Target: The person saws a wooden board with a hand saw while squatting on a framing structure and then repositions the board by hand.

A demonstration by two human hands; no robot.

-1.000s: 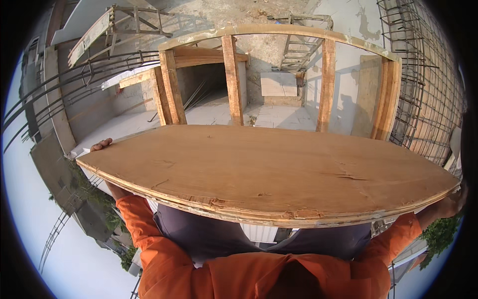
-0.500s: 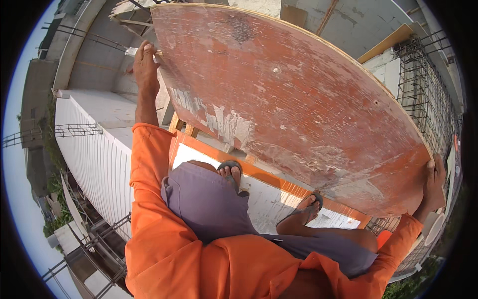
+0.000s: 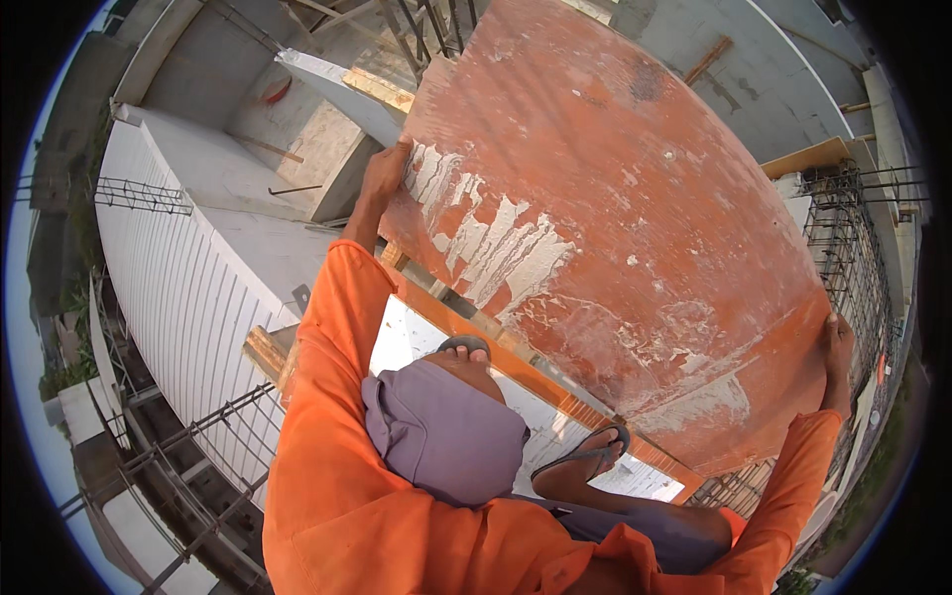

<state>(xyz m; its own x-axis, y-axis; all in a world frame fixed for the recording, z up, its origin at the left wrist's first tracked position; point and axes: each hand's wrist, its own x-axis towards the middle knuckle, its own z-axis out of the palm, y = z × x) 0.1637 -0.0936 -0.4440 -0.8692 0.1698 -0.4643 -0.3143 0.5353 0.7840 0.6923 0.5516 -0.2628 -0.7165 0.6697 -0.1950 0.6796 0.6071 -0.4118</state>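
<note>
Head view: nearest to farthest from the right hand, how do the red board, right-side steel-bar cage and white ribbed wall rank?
1. Red board: held at its right end by the right hand.
2. Steel-bar cage: toward the right.
3. White ribbed wall: far left.

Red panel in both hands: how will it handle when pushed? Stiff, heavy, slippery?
Red panel is probably stiff: no fold shows between left hand and right hand, though fisheye bends edges. Likely unwieldy, maybe heavy: it's broad and held at opposite sides. Grip may vary: pale patches look rough, could flake.
</note>
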